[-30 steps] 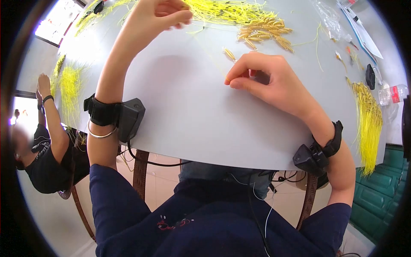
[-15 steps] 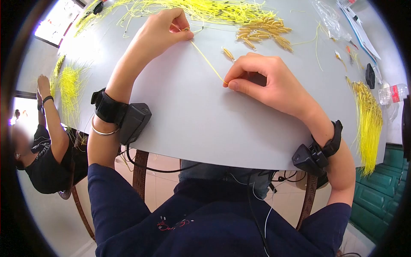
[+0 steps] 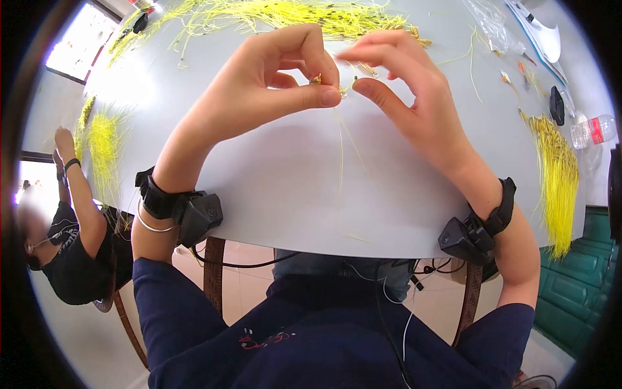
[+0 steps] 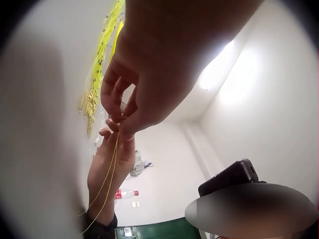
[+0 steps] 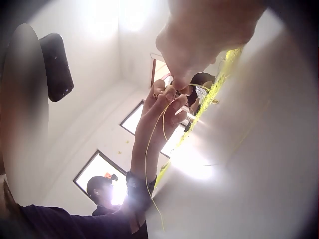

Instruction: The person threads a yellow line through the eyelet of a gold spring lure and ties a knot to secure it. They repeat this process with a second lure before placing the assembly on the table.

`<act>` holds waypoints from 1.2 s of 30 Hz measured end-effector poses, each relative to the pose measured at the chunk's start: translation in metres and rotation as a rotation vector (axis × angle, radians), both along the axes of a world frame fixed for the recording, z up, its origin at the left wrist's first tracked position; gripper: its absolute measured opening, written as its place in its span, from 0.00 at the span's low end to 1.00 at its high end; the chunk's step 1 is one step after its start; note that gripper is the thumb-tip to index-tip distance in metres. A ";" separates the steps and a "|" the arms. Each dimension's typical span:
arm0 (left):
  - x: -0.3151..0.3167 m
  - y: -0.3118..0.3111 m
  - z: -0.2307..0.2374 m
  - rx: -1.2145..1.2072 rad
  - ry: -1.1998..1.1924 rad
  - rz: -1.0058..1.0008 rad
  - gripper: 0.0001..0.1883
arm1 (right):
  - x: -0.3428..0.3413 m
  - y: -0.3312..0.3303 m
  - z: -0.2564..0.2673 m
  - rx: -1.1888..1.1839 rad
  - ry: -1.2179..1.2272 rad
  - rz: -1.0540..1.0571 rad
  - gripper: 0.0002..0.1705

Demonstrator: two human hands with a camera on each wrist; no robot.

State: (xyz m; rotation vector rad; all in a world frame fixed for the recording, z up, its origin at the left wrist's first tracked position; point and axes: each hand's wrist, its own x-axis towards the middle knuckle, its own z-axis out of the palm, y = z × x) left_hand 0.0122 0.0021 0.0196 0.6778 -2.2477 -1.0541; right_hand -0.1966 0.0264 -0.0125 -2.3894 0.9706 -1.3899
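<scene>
Some yel. thread (image 3: 341, 146) pinched in L hand (image 3: 259, 87); R hand (image 3: 424, 87) nr, thumb & fingers apart.

At the head view's right edge, a bottle (image 3: 593, 131) with a red label lies on its side, below and right of a black object (image 3: 556, 106). In the upper right, a crumpled plastic bag (image 3: 489, 29) lies left of a blue folder (image 3: 528, 34). Green panelling (image 3: 576, 292) fills part of the lower right. At far left, a person (image 3: 78, 259) in black sits below a bright window (image 3: 76, 42). Brown chair posts (image 3: 466, 305) stand at lower centre, with cables (image 3: 447, 266) near the right one.
</scene>
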 end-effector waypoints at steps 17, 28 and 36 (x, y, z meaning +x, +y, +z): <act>-0.013 0.007 -0.016 0.286 0.155 0.207 0.11 | 0.000 0.006 0.000 0.292 -0.200 0.139 0.04; -0.011 0.007 -0.015 0.226 0.140 0.245 0.09 | 0.001 0.010 0.001 0.466 -0.174 0.183 0.08; -0.009 0.006 -0.016 0.181 0.125 0.257 0.10 | 0.000 0.011 0.001 0.502 -0.182 0.216 0.08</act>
